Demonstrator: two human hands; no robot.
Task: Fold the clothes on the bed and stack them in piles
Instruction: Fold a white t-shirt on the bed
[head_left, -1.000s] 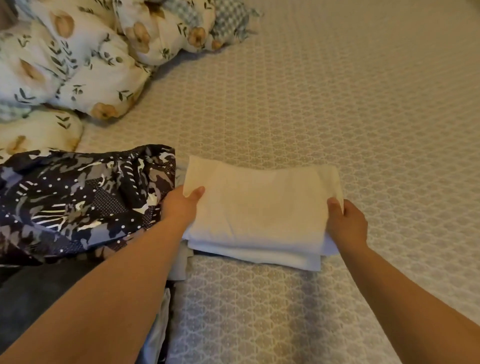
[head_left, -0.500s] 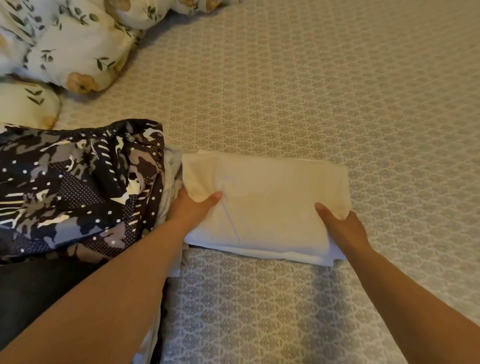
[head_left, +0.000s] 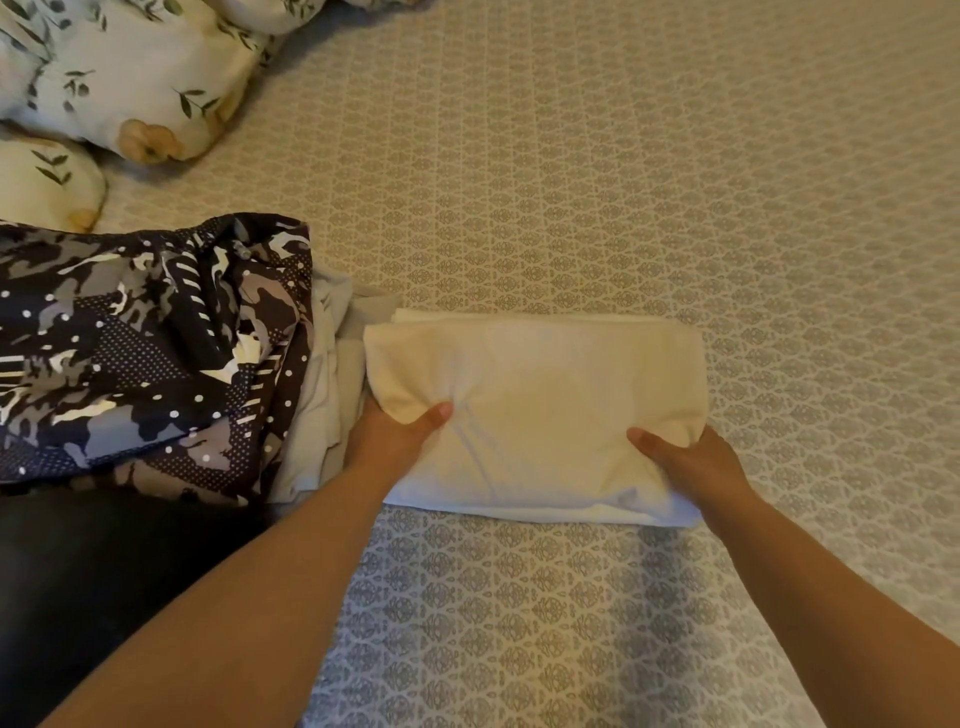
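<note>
Both hands are on the folded white garment (head_left: 540, 410), which sits near the middle of the view on the patterned bedsheet (head_left: 649, 171). The left hand (head_left: 387, 441) grips it at the near left corner, around eight o'clock on the bundle: the thumb lies on top, pressing a dimple into the cloth, and the fingers are tucked underneath out of sight. The right hand (head_left: 693, 462) pinches the near right corner, at about four o'clock, thumb on the upper surface and fingers curled under the edge. The cloth puckers between the two thumbs, and layered white edges show along the near side.

At nine o'clock from the bundle, a dark camouflage-print garment (head_left: 140, 353) lies crumpled, with pale grey cloth (head_left: 324, 395) bunched between it and the white fold, touching the left hand's side. Below that, at about seven o'clock, a plain black fabric (head_left: 93, 571) spreads towards the lower left edge. Up at eleven o'clock, the floral duvet (head_left: 124, 83) is heaped in the far left corner, well apart from the folded piece. Both bare forearms reach in from the bottom of the view.
</note>
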